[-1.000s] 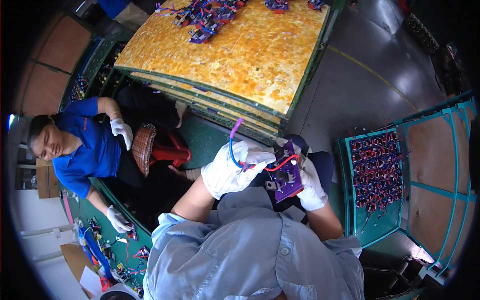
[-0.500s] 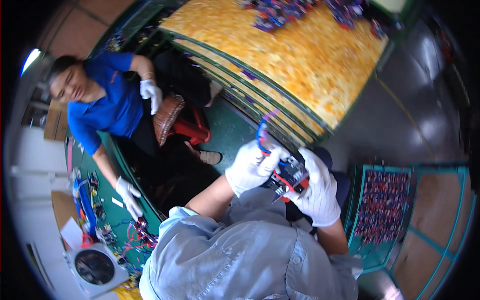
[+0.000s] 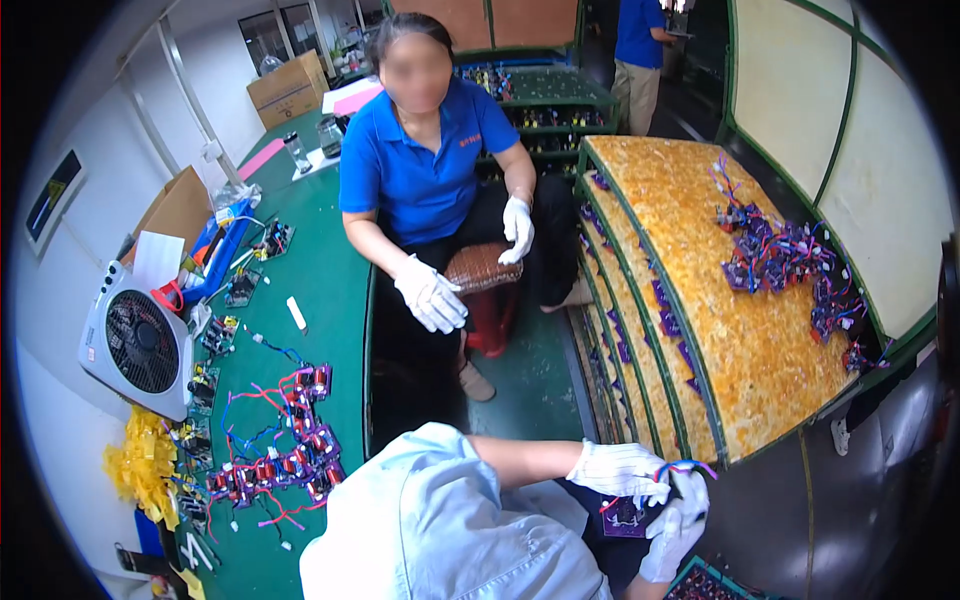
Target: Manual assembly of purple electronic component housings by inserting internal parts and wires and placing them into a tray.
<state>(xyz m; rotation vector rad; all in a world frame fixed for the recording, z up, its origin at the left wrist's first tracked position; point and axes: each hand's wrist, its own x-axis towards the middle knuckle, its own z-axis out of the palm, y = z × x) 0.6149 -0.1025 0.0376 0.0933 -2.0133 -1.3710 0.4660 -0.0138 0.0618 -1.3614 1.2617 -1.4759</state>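
Observation:
Both my hands wear white gloves and are close together at the lower right. Between them is a purple circuit board (image 3: 622,523) with dark parts on it, partly hidden by the gloves. My left hand (image 3: 618,470) lies across the board's far side, fingers closed on it. Blue, red and purple wires (image 3: 690,466) curve out beside those fingertips. My right hand (image 3: 677,528) grips the board from the right, fingers bent round its edge. Exactly where each fingertip presses is hidden.
To the left, a green table (image 3: 330,220) bears a cluster of wired purple boards (image 3: 290,465) and a grey fan (image 3: 140,335). A gloved co-worker (image 3: 425,150) sits ahead. At right, a stacked rack's yellowish top shelf (image 3: 680,230) carries more boards (image 3: 775,245).
My view has swung up and left, so my hands now appear lower right, still holding the board. The co-worker's hand has come off the boards on the table.

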